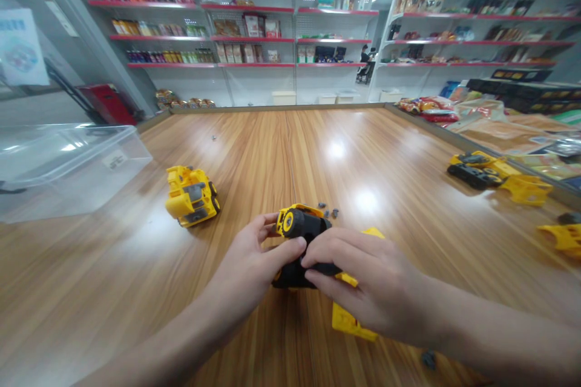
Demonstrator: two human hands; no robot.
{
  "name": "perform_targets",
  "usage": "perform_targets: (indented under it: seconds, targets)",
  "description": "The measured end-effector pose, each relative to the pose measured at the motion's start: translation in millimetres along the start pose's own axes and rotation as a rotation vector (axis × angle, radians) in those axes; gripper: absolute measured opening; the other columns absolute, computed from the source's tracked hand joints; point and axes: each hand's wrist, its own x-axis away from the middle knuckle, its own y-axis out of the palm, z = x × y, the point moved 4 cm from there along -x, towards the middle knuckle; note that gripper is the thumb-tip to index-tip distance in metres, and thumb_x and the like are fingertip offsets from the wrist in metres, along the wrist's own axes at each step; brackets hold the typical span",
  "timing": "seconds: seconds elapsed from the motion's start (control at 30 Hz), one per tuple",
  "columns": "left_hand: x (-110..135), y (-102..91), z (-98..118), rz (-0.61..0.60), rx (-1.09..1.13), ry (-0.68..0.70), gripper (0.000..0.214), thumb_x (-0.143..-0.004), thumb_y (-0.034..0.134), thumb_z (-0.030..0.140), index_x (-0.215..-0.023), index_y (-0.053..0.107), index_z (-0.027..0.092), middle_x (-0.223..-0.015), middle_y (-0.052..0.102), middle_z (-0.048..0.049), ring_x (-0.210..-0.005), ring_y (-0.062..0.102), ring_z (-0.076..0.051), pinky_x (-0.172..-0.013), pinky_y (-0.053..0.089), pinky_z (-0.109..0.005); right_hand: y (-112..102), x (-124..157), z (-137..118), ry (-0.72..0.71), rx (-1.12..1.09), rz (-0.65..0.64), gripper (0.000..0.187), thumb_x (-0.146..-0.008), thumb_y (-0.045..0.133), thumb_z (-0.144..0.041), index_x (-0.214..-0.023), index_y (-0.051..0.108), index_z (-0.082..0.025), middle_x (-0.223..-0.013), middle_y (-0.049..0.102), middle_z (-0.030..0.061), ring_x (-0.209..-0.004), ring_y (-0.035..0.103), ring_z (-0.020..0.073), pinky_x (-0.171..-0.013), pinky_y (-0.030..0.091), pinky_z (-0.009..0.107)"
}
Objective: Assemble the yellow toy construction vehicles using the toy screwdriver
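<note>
In the head view my left hand (267,254) grips a toy truck chassis (311,227), black with yellow parts, turned so that a black wheel with a yellow hub faces up. My right hand (363,272) has its fingers pinched together against the chassis underside. A dark piece shows beneath those fingers, but what they hold is hidden. Under and beside my right hand lies a yellow toy part (351,320), partly covered. Several small grey screws (334,213) rest on the table just beyond the chassis. Another small grey piece (428,358) lies below my right forearm.
A yellow toy construction vehicle (193,196) stands to the left, near a clear plastic bin (68,175). On the right are a yellow tracked toy vehicle (494,175) and another yellow toy (563,236). The wooden table (254,151) has a raised back edge, with stocked shelves behind.
</note>
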Motion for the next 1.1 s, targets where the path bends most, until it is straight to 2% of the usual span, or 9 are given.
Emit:
perform_targets:
  seconds: [0.07,0.17,0.27,0.33,0.4,0.6,0.8,1.1]
  targets:
    - [1,0.8,1,0.001,0.038,0.000,0.052,-0.077,0.073,0.033,-0.122,0.057,0.014,-0.120,0.065,-0.0155,-0.109,0.063,-0.030,-0.091,0.048,-0.041,-8,-1,-3,0.006,0.039,0.089,0.015,-0.088,0.053,-0.008,-0.098,0.061,-0.016,-0.089,0.067,0.0060,-0.081,0.064,0.0147,-0.074,0.053,0.027]
    - [3,4.3,4,-0.009,0.067,-0.001,0.050,-0.077,0.074,0.031,-0.121,0.058,0.016,-0.121,0.065,-0.0136,-0.113,0.061,-0.029,-0.094,0.047,-0.040,-16,0,-2,0.101,0.071,0.177,0.021,-0.082,0.054,-0.007,-0.099,0.063,-0.017,-0.077,0.068,0.0013,-0.062,0.062,0.0108,-0.062,0.050,0.024]
    - [5,9.1,7,-0.024,0.118,-0.019,0.048,-0.077,0.073,0.029,-0.120,0.058,0.014,-0.122,0.064,-0.0140,-0.116,0.059,-0.029,-0.095,0.047,-0.038,-9,2,1,0.143,0.065,0.048,0.023,-0.082,0.055,-0.012,-0.102,0.065,-0.017,-0.065,0.063,-0.0023,-0.049,0.056,0.0097,-0.053,0.045,0.024]
    - [7,11.4,7,-0.021,0.174,-0.039,0.046,-0.078,0.071,0.027,-0.120,0.058,0.013,-0.123,0.064,-0.0146,-0.117,0.059,-0.029,-0.093,0.048,-0.037,-2,4,4,0.160,0.068,-0.064,0.020,-0.082,0.056,-0.015,-0.100,0.065,-0.017,-0.064,0.063,-0.0018,-0.050,0.057,0.0113,-0.052,0.042,0.025]
    - [8,12.5,7,-0.020,0.207,-0.057,0.046,-0.079,0.069,0.027,-0.121,0.057,0.013,-0.125,0.063,-0.0152,-0.117,0.059,-0.030,-0.090,0.049,-0.037,3,5,5,0.166,0.071,-0.117,0.016,-0.083,0.057,-0.016,-0.097,0.066,-0.017,-0.066,0.065,-0.0009,-0.053,0.058,0.0123,-0.052,0.041,0.026]
    - [5,9.2,2,-0.054,0.107,-0.025,0.052,-0.078,0.072,0.030,-0.124,0.053,0.014,-0.124,0.063,-0.0154,-0.104,0.064,-0.028,-0.087,0.050,-0.039,4,4,6,0.142,0.113,-0.127,0.007,-0.084,0.058,-0.017,-0.085,0.065,-0.017,-0.064,0.063,-0.0017,-0.053,0.055,0.0119,-0.052,0.036,0.026]
    - [3,8.8,-2,-0.086,0.113,-0.041,0.054,-0.078,0.073,0.030,-0.126,0.052,0.014,-0.127,0.061,-0.0164,-0.106,0.064,-0.028,-0.092,0.049,-0.041,3,4,11,0.179,0.140,-0.093,0.016,-0.089,0.053,-0.019,-0.080,0.066,-0.015,-0.063,0.062,0.0002,-0.055,0.058,0.0120,-0.053,0.037,0.025]
    - [7,13.3,-4,-0.023,0.082,-0.019,0.052,-0.075,0.074,0.029,-0.121,0.054,0.014,-0.120,0.064,-0.0164,-0.092,0.068,-0.026,-0.087,0.052,-0.043,5,5,10,0.284,0.175,-0.172,0.015,-0.085,0.058,-0.022,-0.071,0.062,-0.018,-0.058,0.061,-0.0018,-0.050,0.054,0.0105,-0.050,0.033,0.023]
